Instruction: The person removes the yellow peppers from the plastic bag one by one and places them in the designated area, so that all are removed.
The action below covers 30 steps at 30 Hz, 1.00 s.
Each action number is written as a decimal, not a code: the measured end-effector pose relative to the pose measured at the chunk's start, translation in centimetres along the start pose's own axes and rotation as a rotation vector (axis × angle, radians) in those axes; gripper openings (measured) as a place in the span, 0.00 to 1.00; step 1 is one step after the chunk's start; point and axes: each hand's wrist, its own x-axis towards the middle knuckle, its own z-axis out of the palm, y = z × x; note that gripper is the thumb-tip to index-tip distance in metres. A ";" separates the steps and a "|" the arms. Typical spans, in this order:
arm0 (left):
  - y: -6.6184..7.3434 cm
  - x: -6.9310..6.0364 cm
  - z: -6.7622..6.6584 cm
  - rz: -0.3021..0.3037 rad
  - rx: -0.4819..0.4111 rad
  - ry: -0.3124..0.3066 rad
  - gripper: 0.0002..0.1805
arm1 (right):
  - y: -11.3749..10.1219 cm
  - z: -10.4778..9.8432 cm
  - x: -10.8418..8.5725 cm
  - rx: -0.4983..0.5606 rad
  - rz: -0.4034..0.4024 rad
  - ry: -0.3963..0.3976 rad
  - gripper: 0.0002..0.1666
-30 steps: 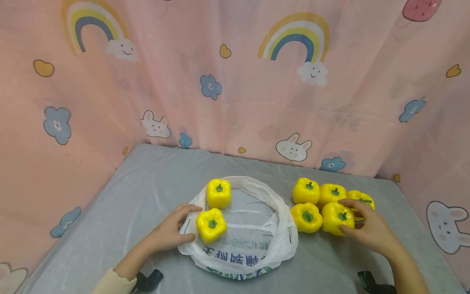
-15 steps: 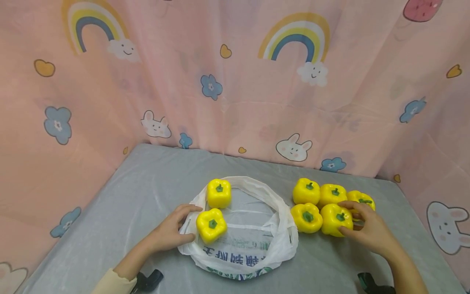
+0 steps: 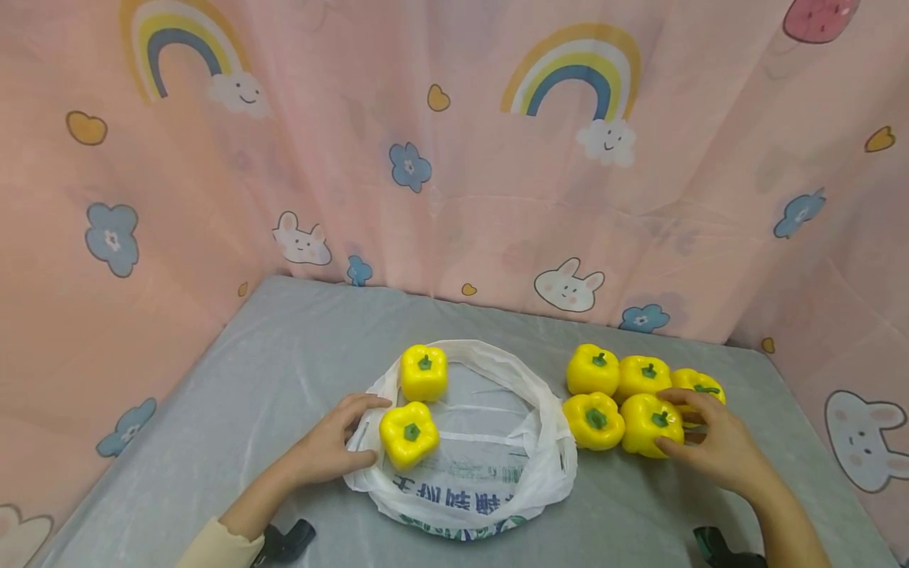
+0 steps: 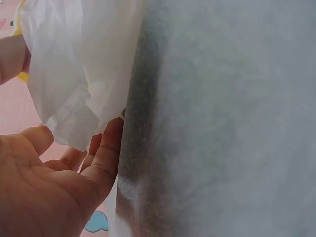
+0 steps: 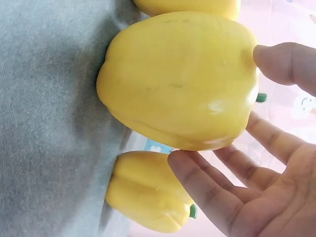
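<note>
Holding a pepper (image 3: 650,427) at the front of the right-hand cluster, the right hand (image 3: 717,438) has its thumb against the upper part and fingertips on the side, a gentle grip closed on it. In the right wrist view that pepper rises from the grey desk (image 3: 284,355), its green stem (image 5: 261,97) showing between thumb and fingers.

The left hand (image 3: 334,442) is at the left rim of a white bag (image 3: 554,465), thumb and forefinger well apart and their tips over the rim. The left wrist view shows loose plastic between thumb and fingers; whether this grip pinches it, I cannot tell.

Within the left side of the bag's round mouth sit two more peppers: the back one (image 3: 424,373) covers part of the rim, and the near one (image 3: 409,435) is just beside the left hand. Blue characters and green print mark the bag's front.

Right of the bag, a side pepper (image 3: 594,420) sits close to the held one. Behind are a left pepper (image 3: 592,369), a middle pepper (image 3: 643,377) and a right pepper (image 3: 699,381), partly hidden by the right hand. A pink curtain (image 3: 461,173) hangs behind the desk, printed with rainbows, rabbits and blue flowers.
</note>
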 end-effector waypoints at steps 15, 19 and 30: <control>-0.2 -0.2 0.1 0.001 -0.008 -0.005 0.34 | -1.9 -0.4 -0.6 -0.062 -0.007 0.054 0.35; -0.1 -0.1 0.0 -0.006 -0.007 -0.008 0.34 | -3.0 -0.6 -0.7 -0.056 -0.026 0.073 0.34; -0.3 0.1 0.0 0.018 0.004 -0.011 0.34 | -7.2 -0.1 -0.5 0.056 -0.194 0.191 0.28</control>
